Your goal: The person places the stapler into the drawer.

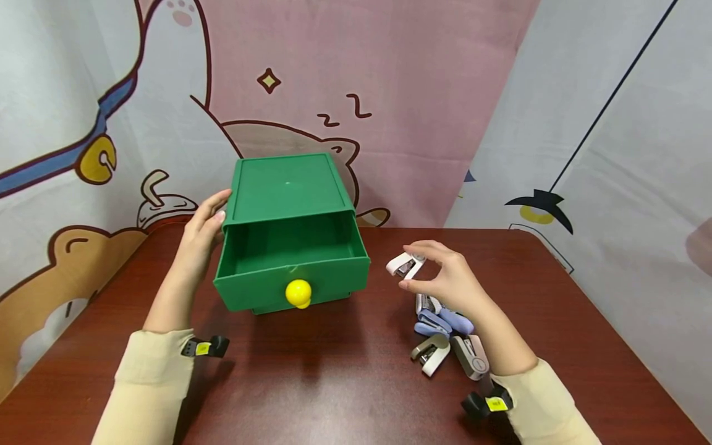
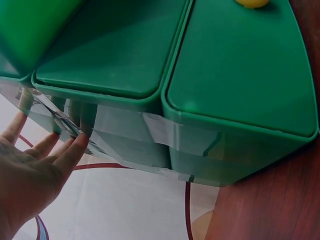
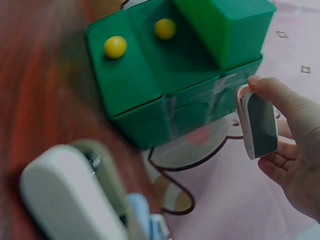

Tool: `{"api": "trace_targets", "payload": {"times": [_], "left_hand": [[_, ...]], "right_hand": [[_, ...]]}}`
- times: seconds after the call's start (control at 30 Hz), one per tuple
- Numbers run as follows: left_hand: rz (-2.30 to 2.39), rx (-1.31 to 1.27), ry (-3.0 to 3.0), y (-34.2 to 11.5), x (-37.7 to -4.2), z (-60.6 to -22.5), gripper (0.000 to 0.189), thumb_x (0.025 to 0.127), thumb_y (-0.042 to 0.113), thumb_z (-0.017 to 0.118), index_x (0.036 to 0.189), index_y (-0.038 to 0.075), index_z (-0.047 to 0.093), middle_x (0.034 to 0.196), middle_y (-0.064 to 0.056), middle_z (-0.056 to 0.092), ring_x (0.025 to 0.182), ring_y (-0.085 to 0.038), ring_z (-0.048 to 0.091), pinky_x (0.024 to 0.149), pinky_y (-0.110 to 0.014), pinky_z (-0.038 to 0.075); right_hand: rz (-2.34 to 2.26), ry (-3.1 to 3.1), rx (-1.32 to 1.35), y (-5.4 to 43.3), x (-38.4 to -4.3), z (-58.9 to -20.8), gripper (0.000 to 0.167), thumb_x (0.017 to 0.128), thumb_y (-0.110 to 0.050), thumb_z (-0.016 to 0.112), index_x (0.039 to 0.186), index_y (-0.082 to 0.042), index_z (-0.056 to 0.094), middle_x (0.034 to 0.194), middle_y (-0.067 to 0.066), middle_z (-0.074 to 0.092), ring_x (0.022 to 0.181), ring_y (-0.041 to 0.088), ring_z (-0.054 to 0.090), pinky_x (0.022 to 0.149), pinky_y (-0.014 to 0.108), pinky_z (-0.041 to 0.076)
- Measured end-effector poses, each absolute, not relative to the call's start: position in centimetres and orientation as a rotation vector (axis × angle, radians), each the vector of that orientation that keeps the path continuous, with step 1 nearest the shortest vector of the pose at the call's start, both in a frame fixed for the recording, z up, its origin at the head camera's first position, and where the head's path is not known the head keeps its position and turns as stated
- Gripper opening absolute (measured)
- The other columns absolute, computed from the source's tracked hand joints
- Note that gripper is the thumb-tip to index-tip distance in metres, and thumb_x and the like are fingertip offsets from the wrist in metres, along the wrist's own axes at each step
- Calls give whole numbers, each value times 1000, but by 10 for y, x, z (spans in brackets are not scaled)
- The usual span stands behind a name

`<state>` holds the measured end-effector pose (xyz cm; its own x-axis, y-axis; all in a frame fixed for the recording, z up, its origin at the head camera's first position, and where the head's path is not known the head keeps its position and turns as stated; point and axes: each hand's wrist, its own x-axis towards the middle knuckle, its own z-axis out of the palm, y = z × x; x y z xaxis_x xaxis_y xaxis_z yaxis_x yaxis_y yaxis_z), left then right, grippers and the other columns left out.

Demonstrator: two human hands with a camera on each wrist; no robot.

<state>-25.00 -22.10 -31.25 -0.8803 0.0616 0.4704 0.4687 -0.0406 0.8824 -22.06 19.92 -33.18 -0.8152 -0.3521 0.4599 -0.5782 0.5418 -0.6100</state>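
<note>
White stapler [image 1: 406,264]: sits clamped in the grip of the right hand [image 1: 453,275], between thumb and fingers, held above the table [image 1: 322,395], right of its middle and nearer the far edge than the near. Lies just right of the open drawer [image 1: 328,278], apart from it, with the opening to the left beyond the right wall. Seems to slant, long axis running roughly from the far-right corner of the table toward the near-left.

Much farther from the left hand [image 1: 204,225], resting with fingers apart, mostly straight, at the left side of the green cabinet [image 1: 289,185], clamped on nothing.

Nearer the table's near edge, below the right hand: blue staplers [image 1: 434,322], a grey stapler [image 1: 471,357], a brown-and-white stapler [image 1: 437,361].
</note>
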Motion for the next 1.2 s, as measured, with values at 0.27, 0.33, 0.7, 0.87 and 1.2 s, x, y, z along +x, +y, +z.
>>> {"api": "trace_targets", "payload": {"times": [0.27,0.33,0.7,0.87,1.2], "left_hand": [[-1973,-562,-1966,-222,-250,-313,47,100,22,45,145,9,41,143,-13,37,115,-19,47,87,-24,42],[-1965,-566,-1969,-222,-250,-313,47,100,23,45,145,9,41,144,-13,37,115,-19,48,87,-24,42],[-1984,-569,-1942,-221,-250,-313,46,100,21,45,144,8,42,142,-12,38,113,-19,49,86,-24,43],[-1998,-565,-1941,-221,-250,-313,46,100,20,44,144,8,42,141,-12,38,115,-18,48,86,-24,43],[-2047,-603,-1906,-224,-252,-313,44,100,17,46,143,6,42,143,-15,37,113,-19,51,86,-23,46]], "right_hand": [[1165,-2395,669,190,-216,-306,56,68,-16,88,121,-10,67,119,1,61,115,19,52,96,46,39],[1177,-2370,653,187,-214,-301,56,68,-16,88,120,-11,68,119,0,61,116,19,51,96,46,38],[1252,-2212,637,166,-206,-278,54,67,-10,88,118,-9,69,118,1,62,113,13,52,95,42,39],[1354,-2133,675,151,-201,-269,55,66,-7,88,118,-8,69,117,0,62,111,11,52,94,38,40],[1464,-1999,754,122,-192,-260,56,64,-1,88,117,-5,69,115,1,62,105,13,55,83,30,44]]}}
